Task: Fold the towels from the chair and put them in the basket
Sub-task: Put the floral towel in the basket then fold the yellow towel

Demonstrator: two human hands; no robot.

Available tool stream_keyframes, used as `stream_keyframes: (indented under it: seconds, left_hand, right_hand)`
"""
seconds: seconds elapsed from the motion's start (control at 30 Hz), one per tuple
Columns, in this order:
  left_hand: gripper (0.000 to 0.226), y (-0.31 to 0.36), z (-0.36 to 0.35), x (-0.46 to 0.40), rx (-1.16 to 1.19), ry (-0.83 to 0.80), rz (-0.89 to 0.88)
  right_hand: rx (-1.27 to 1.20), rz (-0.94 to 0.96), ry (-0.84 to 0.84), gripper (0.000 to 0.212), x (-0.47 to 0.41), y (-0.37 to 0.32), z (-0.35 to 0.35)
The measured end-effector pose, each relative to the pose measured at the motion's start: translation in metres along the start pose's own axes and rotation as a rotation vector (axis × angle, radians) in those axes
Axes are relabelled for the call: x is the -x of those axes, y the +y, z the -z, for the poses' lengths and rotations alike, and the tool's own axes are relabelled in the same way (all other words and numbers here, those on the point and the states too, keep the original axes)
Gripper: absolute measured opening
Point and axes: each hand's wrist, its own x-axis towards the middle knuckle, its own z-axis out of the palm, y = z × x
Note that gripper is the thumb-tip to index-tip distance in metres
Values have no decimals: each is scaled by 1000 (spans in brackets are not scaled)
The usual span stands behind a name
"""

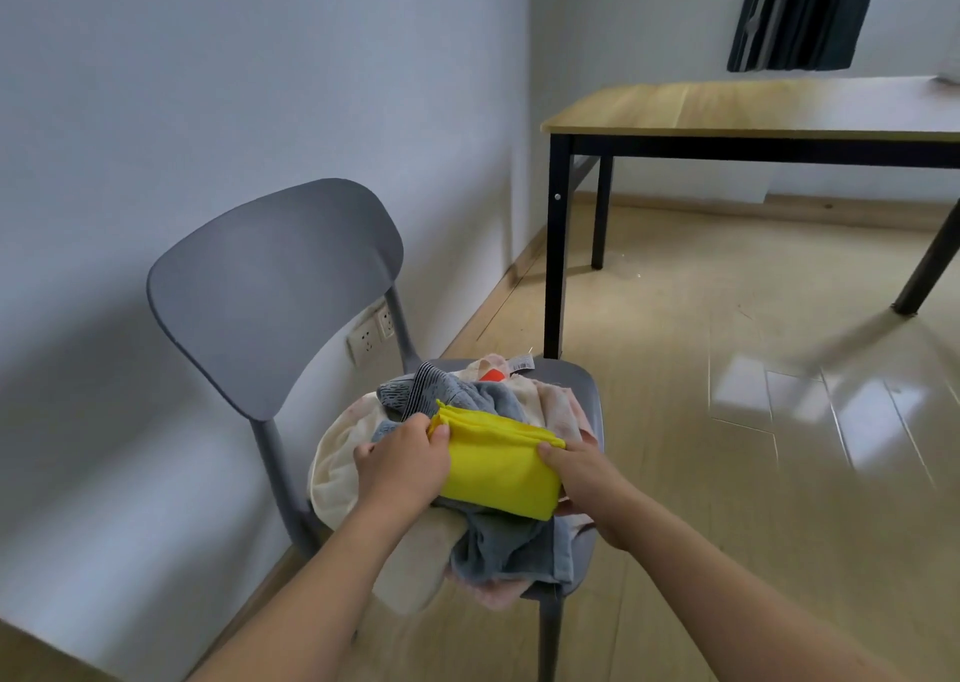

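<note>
- Landmark: the chair [275,286]; grey, with its back toward the wall; every position below is given relative to it.
- Pile [483,541]: loose towels in cream, grey-blue and pink lie heaped on the chair seat; some hang over the seat's front edge; these appear unfolded, so most of the task is judged outstanding.
- Yellow towel [498,466]: lies on top of the pile, above the seat's middle; it is already doubled into a compact rectangle, with layered edges visible along the side facing the chair back; the pile likely serves as a work surface, since the seat offers no bare area.
- Left hand [405,468]: grips the yellow towel's end nearer the chair back's support post; thumb on top, fingers curled under the edge; this grip probably keeps the layers aligned.
- Right hand [582,479]: grasps the opposite end, toward the seat's open side; thumb pressed on the upper face, fingers wrapped beneath and out of view; holding both ends keeps the fold taut and stops it springing open.
- Step in hand (judgement): finishing a fold, or lifting the folded piece for transfer.
- Basket: not in view; its position relative to the chair cannot be told.
- Table [753,110]: stands beyond the chair, well apart from it; wooden top on black legs.
- Socket [371,336]: on the wall, behind the chair's back support.
</note>
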Motion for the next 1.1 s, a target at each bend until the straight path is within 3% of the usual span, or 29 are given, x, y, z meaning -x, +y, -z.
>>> stream_keyframes:
  seconds: [0.17,0.33,0.57,0.7,0.83,0.97,1.1]
  left_hand:
    - [30,1,-15,-22,41,-6,33]
    - [27,4,-25,-30,83,28,-10]
    - [36,13,-30,-40,203,-86,224]
    - [48,21,-18,-35,84,-103,222]
    - [43,34,1,-19,416,-132,140]
    - [30,43,21,1,798,-186,252]
    - [24,43,45,26,1007,-375,406]
  right_hand:
    - [65,71,134,24,-28,3,-2]
    - [45,55,168,38,-41,5,-5]
    - [-10,125,331,30,-46,7,-8]
    - [-64,131,330,30,-35,-4,-8]
    - [-182,57,267,27,-16,-22,-5]
    - [-200,95,242,21,10,-38,3]
    - [-164,233,221,16,39,-53,10]
